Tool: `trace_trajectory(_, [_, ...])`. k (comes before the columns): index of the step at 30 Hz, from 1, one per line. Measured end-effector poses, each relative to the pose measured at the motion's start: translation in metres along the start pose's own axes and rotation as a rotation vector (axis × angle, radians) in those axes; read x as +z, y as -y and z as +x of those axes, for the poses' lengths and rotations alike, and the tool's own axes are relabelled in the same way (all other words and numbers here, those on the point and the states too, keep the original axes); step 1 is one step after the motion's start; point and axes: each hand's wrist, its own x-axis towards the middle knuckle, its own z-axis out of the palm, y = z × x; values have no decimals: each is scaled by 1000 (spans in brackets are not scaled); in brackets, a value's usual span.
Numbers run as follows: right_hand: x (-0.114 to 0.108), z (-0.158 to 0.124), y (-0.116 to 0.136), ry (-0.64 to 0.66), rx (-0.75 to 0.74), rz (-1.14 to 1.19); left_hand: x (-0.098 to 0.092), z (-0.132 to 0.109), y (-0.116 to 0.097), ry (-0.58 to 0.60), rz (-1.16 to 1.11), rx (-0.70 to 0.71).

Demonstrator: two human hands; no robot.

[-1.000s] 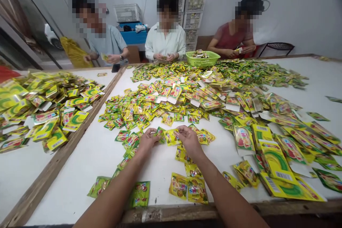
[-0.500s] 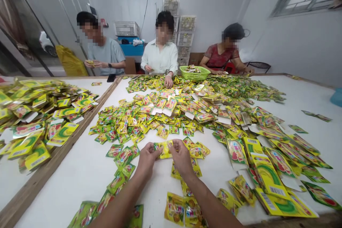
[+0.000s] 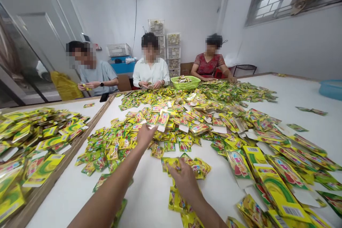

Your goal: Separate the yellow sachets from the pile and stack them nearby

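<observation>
My left hand point(image 3: 145, 135) reaches forward to the heap, its fingertips at the edge of a small open carton point(image 3: 162, 119) with a white flap; thumb and fingers look close together on it. Nearer to me, my right hand point(image 3: 184, 176) has its fingers around a yellow sachet point(image 3: 171, 164), just above a row of yellow sachets point(image 3: 177, 199) on the white table point(image 3: 149, 192). More yellow sachets point(image 3: 200, 167) lie beside its fingers. Part of the green sachets point(image 3: 100, 181) on the left is hidden behind my left forearm.
Across the table sit three people point(image 3: 151, 69). A green basket point(image 3: 185, 83) stands near them. Flat yellow cartons point(image 3: 280, 192) pile up at right; another pile point(image 3: 45, 171) lies beyond a wooden strip point(image 3: 64, 160) at left. A blue basin point(image 3: 331, 91) is far right.
My hands have parted: the left moved forward to the cartons, letting go of the yellow sachet, while the right stayed near and lowered it to the row. The view has tilted up.
</observation>
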Motion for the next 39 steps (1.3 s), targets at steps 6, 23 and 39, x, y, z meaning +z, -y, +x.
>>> trace_trajectory(6, [5,-7,3,201,-29,95,49,53,-18,-99,225,-32])
trace_trajectory(23, [-17,-4,13,283,-259,228,-67,-87,36,312,-320,67])
trace_trajectory(39, [-2,6,-9,97,44,213,-22,-124,77,284,-524,43])
